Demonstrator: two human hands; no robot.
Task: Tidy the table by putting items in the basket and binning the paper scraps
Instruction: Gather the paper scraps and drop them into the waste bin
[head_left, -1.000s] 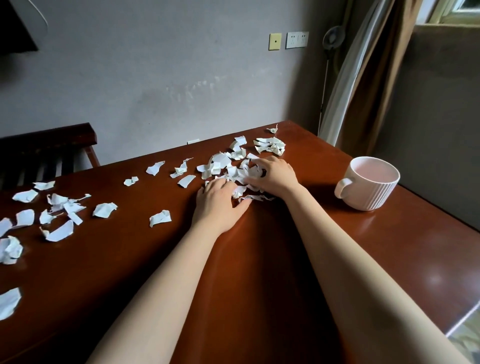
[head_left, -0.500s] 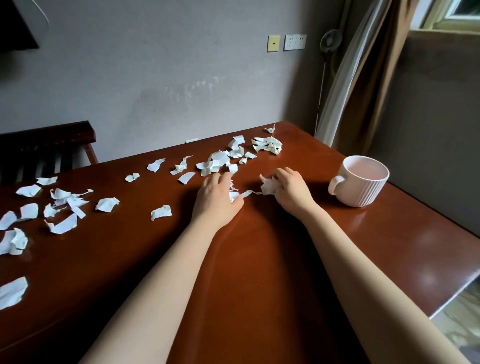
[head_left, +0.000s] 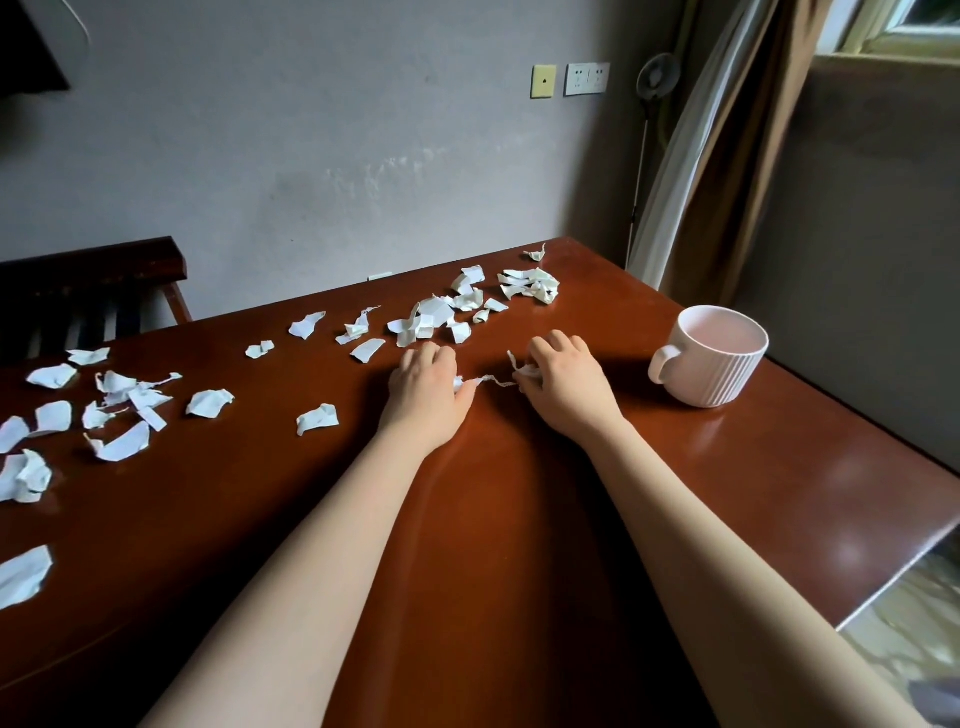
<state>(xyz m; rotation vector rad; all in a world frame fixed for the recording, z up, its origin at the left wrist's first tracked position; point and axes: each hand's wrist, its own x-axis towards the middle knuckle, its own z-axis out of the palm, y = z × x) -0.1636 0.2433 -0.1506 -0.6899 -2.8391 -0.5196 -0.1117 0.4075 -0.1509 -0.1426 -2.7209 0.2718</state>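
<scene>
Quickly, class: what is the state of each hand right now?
Left hand: fingers curled, paper strip at its thumb; grip cannot be told.
Right hand: closed, holding crumpled scraps.

Paper scraps (head_left: 525, 371) in right hand (head_left: 569, 387)

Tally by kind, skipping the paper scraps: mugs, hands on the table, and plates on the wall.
Mugs: 1, ribbed mug
Hands: 2, left hand, right hand
Wall plates: 2, yellow plate, white socket plate
Total: 5
</scene>
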